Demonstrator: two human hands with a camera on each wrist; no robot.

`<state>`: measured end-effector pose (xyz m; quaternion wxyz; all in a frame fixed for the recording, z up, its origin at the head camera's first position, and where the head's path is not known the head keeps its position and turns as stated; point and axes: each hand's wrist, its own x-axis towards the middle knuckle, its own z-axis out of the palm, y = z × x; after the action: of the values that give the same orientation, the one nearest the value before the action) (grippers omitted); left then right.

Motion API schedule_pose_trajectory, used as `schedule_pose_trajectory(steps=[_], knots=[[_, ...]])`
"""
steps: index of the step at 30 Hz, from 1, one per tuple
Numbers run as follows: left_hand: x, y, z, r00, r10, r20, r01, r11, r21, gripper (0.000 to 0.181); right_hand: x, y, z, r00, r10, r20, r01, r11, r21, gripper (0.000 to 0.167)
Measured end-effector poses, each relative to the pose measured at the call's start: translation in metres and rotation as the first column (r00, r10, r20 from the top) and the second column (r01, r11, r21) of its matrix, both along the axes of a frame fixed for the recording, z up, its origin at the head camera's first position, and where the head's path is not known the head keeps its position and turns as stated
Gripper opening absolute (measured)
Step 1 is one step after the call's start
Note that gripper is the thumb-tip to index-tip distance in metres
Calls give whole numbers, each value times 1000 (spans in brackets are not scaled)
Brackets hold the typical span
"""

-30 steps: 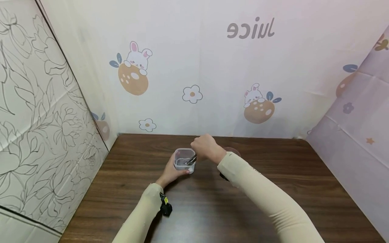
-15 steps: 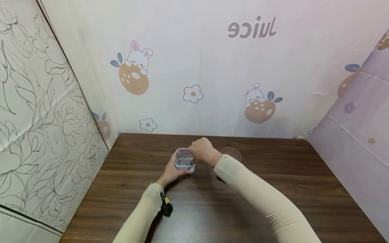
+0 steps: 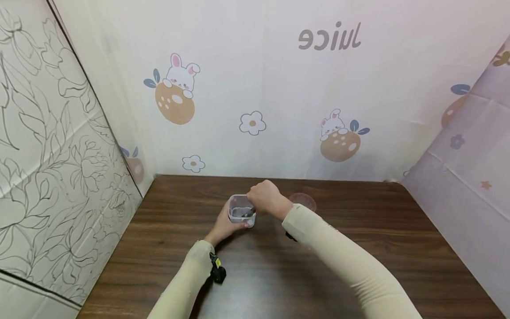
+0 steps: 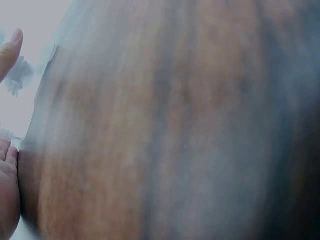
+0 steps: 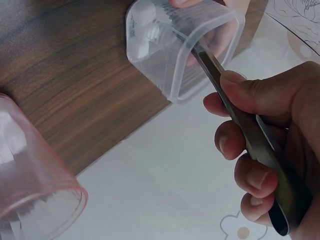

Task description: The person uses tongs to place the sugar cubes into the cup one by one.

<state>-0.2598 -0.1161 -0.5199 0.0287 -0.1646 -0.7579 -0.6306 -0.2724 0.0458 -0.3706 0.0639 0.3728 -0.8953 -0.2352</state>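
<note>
A small clear plastic container (image 3: 241, 219) stands on the table, and my left hand (image 3: 224, 225) grips it from the left, thumb across its near side. My right hand (image 3: 268, 196) holds metal tongs (image 5: 250, 132) at its right, fingers and thumb wrapped around the arms. The tongs' far end reaches down inside the container (image 5: 157, 60), near whitish, see-through pieces that are too unclear to name. In the left wrist view, only part of my left hand (image 4: 7, 195) shows at the edge, beside the container's blurred wall.
A pinkish see-through cup (image 5: 42, 167) stands to the right of the container, partly behind my right wrist in the head view; clear shapes show in it. The brown wooden table (image 3: 358, 230) ends at a printed white curtain (image 3: 287, 146) behind.
My right hand has shifted slightly left and down toward the container, with the tongs still inside it. More of the pink cup shows now. My left hand and the container have stayed put.
</note>
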Motion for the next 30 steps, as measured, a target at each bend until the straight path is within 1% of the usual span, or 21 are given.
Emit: schedule_pose_trajectory(steps=[3,5,8,10,15,19,21,27,30], knots=[[-6,1,-12,999,33,6,-33,999,-31,101,0,2,5,1000,-5,10,5,1000,0,14],[-10,1,-18,999,50,10,-50,997,-52,103,1,3,9,1000,-13,21,13,1000,1,11],[-12,1,-21,998,62,15,-61,997,-53,104,2,6,15,1000,-15,25,15,1000,-17,7],[-12,1,-21,998,60,10,-59,997,-54,104,3,8,19,1000,-12,24,12,999,-32,8],[-11,1,-21,997,69,30,-67,995,-76,104,4,15,28,1000,-8,27,10,998,-63,16],[-11,2,-21,997,69,30,-67,995,-73,103,5,23,35,999,-15,36,18,996,-89,17],[-11,2,-21,997,67,23,-66,996,-68,103,5,27,38,1000,-17,26,19,995,-101,18],[-11,2,-21,998,61,-2,-61,997,-50,102,7,42,45,999,14,-46,-21,989,-144,22],[-11,2,-21,998,61,-13,-62,997,-48,103,8,48,48,999,16,-48,-23,987,-158,21]])
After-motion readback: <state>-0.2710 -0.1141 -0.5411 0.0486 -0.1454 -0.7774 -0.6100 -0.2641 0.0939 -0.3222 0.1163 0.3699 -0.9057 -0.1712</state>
